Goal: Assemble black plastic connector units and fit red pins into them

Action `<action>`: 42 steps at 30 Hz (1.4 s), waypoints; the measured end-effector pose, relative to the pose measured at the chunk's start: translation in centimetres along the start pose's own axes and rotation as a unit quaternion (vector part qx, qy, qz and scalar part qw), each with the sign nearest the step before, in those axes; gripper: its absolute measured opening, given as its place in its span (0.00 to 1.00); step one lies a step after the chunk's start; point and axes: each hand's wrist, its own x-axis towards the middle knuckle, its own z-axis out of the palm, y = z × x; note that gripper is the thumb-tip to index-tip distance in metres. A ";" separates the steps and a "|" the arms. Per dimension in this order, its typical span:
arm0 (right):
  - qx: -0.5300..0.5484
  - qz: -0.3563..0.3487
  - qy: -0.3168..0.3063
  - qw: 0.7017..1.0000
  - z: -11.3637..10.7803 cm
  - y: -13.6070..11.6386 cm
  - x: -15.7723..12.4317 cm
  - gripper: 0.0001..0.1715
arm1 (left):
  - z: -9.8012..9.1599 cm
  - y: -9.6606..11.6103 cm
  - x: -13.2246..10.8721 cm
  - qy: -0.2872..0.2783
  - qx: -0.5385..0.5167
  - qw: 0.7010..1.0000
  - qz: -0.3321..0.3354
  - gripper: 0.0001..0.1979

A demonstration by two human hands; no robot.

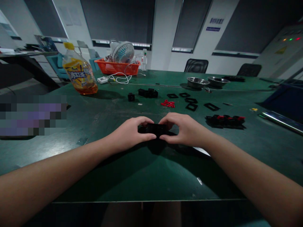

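both hands, left hand (132, 134) and right hand (183, 130), pinching a small black plastic block (155, 129) from each end, just above the green surface (146, 176), little red clips (168, 103) further back

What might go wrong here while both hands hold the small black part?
1. The black part, pinched only by the fingertips of the left hand and the right hand, may slip out.
2. The small red pieces lie loose just beyond; a sweeping hand may scatter them.

Green table (151, 179), dark blinds (118, 19), white walls (163, 34).
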 end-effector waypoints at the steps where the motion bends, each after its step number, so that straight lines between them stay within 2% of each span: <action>1: 0.000 0.000 -0.001 1.000 0.0 0.0 0.0 0.18 | 0.0 0.0 0.0 -0.001 0.001 1.000 -0.001 0.22; 42: 0.005 0.002 -0.015 1.000 0.1 0.4 -0.1 0.21 | 0.0 0.1 0.0 -0.009 0.020 1.000 -0.009 0.24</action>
